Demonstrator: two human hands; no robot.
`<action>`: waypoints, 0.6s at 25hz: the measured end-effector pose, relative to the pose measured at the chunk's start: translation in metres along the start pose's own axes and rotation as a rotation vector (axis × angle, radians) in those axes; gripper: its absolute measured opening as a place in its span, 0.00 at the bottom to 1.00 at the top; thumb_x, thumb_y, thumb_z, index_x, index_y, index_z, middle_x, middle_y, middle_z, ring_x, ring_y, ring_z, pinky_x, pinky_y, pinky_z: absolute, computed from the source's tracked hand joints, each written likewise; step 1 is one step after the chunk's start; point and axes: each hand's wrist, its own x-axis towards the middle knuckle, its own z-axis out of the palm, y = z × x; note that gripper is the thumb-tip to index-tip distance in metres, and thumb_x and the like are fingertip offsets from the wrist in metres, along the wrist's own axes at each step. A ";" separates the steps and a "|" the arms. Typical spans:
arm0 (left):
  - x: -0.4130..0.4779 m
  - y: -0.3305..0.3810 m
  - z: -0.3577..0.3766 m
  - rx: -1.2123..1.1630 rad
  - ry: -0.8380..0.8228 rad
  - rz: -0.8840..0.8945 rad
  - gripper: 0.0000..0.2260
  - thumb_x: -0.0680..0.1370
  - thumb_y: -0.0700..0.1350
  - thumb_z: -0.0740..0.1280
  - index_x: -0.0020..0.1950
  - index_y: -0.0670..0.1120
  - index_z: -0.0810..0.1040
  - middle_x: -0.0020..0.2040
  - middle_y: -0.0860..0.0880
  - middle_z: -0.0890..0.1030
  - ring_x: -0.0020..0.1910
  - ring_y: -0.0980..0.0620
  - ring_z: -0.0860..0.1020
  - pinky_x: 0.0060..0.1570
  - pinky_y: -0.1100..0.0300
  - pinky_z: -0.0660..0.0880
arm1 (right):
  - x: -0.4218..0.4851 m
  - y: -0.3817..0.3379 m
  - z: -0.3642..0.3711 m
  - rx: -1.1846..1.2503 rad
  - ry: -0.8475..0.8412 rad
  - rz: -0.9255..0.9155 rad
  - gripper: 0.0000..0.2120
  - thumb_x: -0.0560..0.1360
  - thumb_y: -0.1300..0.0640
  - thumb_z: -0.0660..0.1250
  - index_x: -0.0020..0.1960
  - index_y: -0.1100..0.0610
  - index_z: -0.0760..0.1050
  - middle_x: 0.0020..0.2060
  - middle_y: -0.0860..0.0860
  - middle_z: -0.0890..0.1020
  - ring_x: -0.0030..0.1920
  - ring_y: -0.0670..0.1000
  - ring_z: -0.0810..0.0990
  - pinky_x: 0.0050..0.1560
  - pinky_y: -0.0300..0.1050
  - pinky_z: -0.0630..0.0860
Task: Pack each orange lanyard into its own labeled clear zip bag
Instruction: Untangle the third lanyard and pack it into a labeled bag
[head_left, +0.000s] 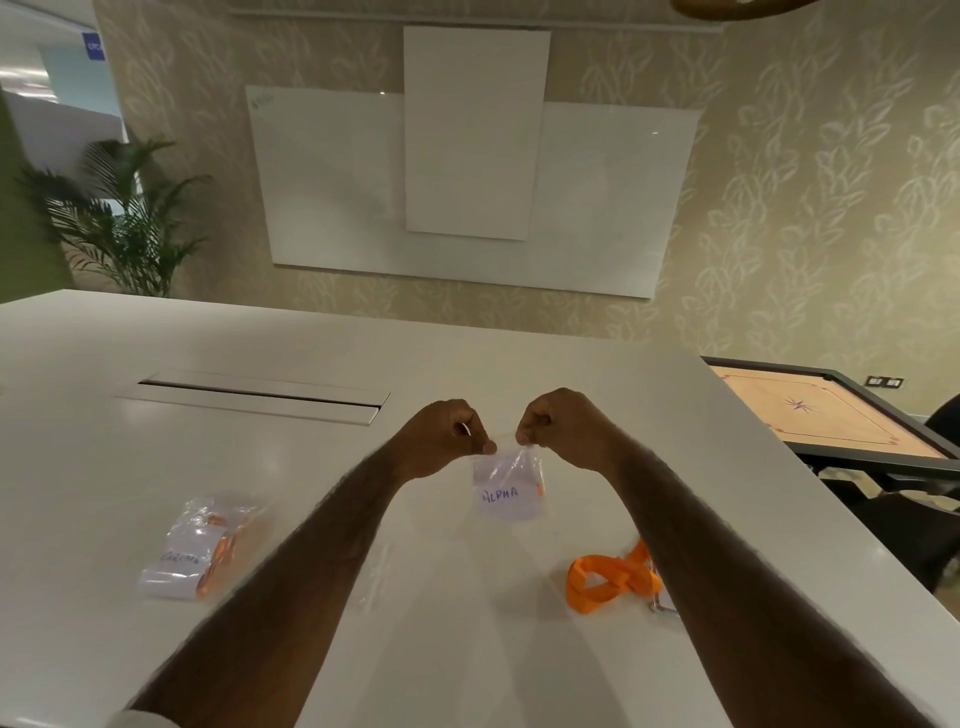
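table (467, 649): glossy, smooth | zip bag (511, 486): clear plastic | lanyard (608, 579): cloth

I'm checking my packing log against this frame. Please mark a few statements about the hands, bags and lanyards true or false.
1. The left hand and right hand both pinch the top of the clear plastic zip bag labelled ALPHA. True.
2. The loose orange fabric lanyard lies on the white table at its left side. False: the lanyard lies at the right.
3. A filled clear zip bag with orange inside lies at the left. True.
4. The wooden carrom board stands on the left. False: the board is on the right.
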 end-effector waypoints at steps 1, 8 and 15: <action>-0.001 -0.001 -0.001 0.026 -0.027 0.023 0.08 0.71 0.45 0.79 0.39 0.45 0.82 0.47 0.46 0.81 0.45 0.47 0.81 0.47 0.54 0.76 | -0.001 0.000 0.002 0.007 -0.009 -0.001 0.05 0.73 0.64 0.71 0.40 0.56 0.83 0.35 0.44 0.83 0.38 0.43 0.81 0.42 0.40 0.77; -0.006 0.002 0.016 0.053 0.078 0.194 0.19 0.73 0.40 0.76 0.42 0.67 0.81 0.48 0.51 0.80 0.47 0.54 0.77 0.48 0.65 0.73 | 0.006 -0.001 -0.001 -0.098 -0.124 -0.065 0.09 0.73 0.66 0.70 0.39 0.55 0.82 0.34 0.42 0.80 0.36 0.40 0.76 0.36 0.30 0.67; -0.010 0.004 0.029 0.322 0.204 0.338 0.04 0.75 0.45 0.73 0.44 0.55 0.83 0.42 0.60 0.79 0.45 0.58 0.74 0.44 0.64 0.73 | 0.011 0.009 0.006 -0.163 -0.127 -0.019 0.03 0.74 0.61 0.72 0.44 0.57 0.86 0.37 0.46 0.82 0.42 0.46 0.80 0.41 0.36 0.72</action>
